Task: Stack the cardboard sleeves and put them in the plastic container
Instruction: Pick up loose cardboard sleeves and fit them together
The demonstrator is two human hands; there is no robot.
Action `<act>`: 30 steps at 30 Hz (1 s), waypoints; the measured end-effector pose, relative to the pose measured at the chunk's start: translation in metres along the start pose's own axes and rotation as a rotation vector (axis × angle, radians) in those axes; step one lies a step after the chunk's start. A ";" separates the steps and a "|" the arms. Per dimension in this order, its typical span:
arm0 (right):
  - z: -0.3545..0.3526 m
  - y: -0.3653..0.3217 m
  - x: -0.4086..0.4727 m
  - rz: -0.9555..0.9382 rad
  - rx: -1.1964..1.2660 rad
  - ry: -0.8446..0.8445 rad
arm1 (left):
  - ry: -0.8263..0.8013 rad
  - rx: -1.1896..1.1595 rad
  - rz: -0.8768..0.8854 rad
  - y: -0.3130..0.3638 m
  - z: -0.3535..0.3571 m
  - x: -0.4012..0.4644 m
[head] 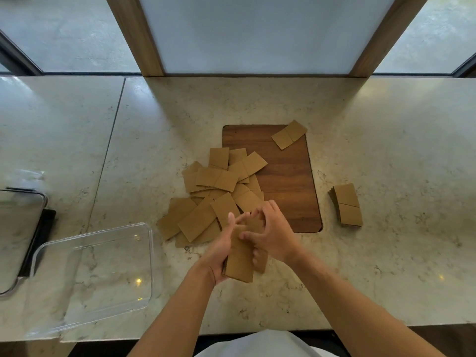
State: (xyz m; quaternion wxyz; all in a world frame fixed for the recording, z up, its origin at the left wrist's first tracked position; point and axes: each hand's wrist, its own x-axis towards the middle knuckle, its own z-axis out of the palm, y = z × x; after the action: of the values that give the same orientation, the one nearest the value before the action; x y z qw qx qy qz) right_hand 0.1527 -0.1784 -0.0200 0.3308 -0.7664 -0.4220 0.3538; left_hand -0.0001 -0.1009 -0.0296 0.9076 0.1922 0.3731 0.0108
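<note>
A view from above looks down at a pale marble counter (pixel 257 104) set against a window with wooden frames. Two bare forearms reach in from the bottom edge.

The left hand (pixel 221 253) grips a small bundle of flat brown cardboard sleeves (pixel 240 266) from its left side, fingers curled around the edge, the bundle tilted and held just above the counter. The right hand (pixel 270 235) rests on top of the same bundle, its fingers (pixel 247 235) spread and pressing down on the cardboard, with fingertips of both hands meeting near the bundle's far end.

Just beyond the hands lies a loose pile of sleeves (pixel 216 197), overlapping at many angles, partly on the counter and partly on a dark wooden board (pixel 283 176) set flush into the counter. One sleeve (pixel 289 134) lies alone at the board's far right corner. To the right of the board, well apart from the pile, a neat stack of sleeves (pixel 347 205) sits on the counter.

To the left, near the front edge, stands a clear plastic container (pixel 146 266), square with rounded corners, holding nothing that can be seen. Farther left, partly cut off by the picture's edge, lies a clear lid (pixel 20 228) over something dark.
</note>
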 end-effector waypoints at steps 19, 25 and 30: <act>0.047 0.034 -0.043 0.461 -0.224 0.280 | 0.255 -0.245 0.102 -0.010 -0.047 -0.027; 0.031 0.035 -0.042 0.543 -0.072 0.263 | 0.274 -0.106 0.105 -0.010 -0.036 -0.017; 0.037 0.021 -0.040 0.521 -0.225 0.287 | 0.455 0.181 0.153 -0.018 -0.029 -0.010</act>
State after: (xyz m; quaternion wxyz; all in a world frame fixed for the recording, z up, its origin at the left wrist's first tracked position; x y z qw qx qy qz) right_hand 0.1151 -0.2151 -0.0461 0.1986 -0.9225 -0.1970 0.2658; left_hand -0.0288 -0.1093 -0.0480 0.7761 0.2929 0.5514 0.0889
